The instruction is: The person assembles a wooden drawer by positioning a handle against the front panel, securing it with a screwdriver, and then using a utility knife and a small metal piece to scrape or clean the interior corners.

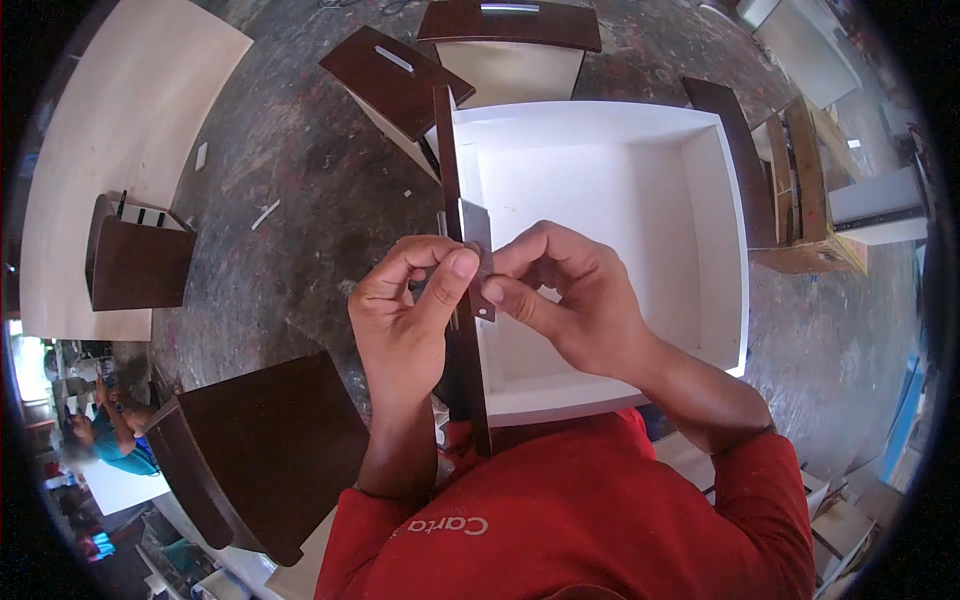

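Note:
Over the front end of a white drawer (716, 190), my two hands meet at a thin, flat, grey strip (478, 222) with a small hole near its lower end. The thumb and fingers of my left hand (405, 310) pinch it from the left. My right hand (580, 300) has its thumb and index finger closed on the strip's right edge. Part of the strip is hidden behind the fingers, and its exact kind does not show. Just beneath, the drawer's dark brown front panel (449, 160) runs along its left side.
Two brown-fronted drawers with pale handles, one left (375, 75) and one right (510, 25), lie beyond. A dark brown cabinet piece (270, 450) stands at lower left. A pale board (120, 140) stretches along the left. Another person (125, 435) is at far left.

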Tool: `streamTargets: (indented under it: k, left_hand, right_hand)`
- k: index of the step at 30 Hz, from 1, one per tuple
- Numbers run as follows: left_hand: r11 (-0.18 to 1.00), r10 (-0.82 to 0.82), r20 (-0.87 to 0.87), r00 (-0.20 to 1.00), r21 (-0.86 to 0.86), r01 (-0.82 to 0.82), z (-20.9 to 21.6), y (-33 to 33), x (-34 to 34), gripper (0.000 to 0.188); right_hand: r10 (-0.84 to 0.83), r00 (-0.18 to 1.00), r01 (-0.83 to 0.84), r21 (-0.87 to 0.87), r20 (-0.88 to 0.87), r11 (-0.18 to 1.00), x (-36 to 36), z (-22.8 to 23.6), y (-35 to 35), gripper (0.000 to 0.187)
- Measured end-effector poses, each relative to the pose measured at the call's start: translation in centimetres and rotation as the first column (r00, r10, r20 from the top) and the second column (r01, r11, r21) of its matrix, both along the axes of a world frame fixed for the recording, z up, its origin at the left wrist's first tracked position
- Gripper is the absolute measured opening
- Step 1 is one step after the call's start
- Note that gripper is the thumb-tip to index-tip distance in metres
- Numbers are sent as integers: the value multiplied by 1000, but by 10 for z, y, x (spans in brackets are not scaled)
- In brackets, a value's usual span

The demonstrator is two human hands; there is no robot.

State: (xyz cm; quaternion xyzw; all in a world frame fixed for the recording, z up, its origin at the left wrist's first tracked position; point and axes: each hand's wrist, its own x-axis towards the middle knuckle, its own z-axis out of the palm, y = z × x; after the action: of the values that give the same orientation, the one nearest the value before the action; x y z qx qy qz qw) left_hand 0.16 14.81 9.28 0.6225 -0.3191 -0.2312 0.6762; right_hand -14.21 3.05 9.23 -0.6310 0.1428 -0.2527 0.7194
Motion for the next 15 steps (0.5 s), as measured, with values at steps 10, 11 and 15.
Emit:
streamTargets:
  k: [10,11,15]
  left_hand:
    - [981,162,-135,978,-85,-174,5,7,21,10]
    - [974,192,-90,977,-107,-201,1,10,30,15]
    - [879,473,-118,873,-13,-477,-16,16,67,23]
  right_hand:
    - [154,982,-156,-10,-106,988,-10,8,9,13]
    - [195,969,-189,56,-149,980,-13,10,8,12]
    - [240,951,-205,183,-193,962,-30,9,6,14]
